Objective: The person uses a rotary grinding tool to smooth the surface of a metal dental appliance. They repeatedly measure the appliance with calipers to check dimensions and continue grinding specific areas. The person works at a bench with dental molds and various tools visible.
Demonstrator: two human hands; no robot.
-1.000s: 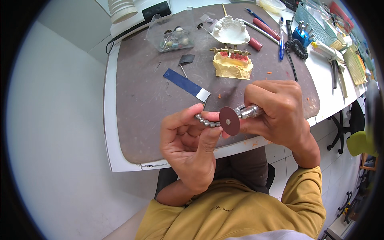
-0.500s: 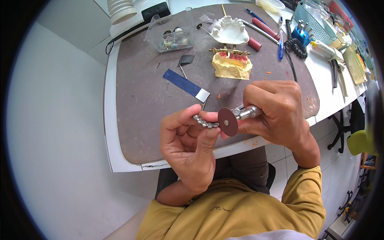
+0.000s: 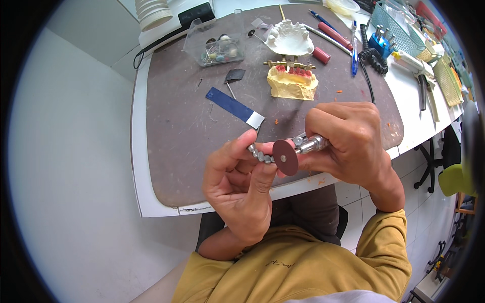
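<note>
Between the thumb and fingers of my left hand is a curved silver metal dental bridge made of several joined tooth shapes. My right hand grips a metal rotary handpiece. A thin reddish-brown cutting disc is mounted at its tip. The disc stands at the right end of the bridge, beside my left thumb; it hides that end, so I cannot tell whether they touch. Beyond my hands, a yellow plaster dental model with red teeth sits on a brass articulator, joined to a white plaster model.
A blue strip with a white end lies ahead of my left hand. Farther back stands a clear plastic box of small rotary tools. Pens and a red stick lie at the back right, near a black coiled cord and a blue bur holder.
The disc and handpiece have shifted slightly left. The bridge has turned a little in my left fingers, its left end moving slightly right. Both hands keep their hold.
</note>
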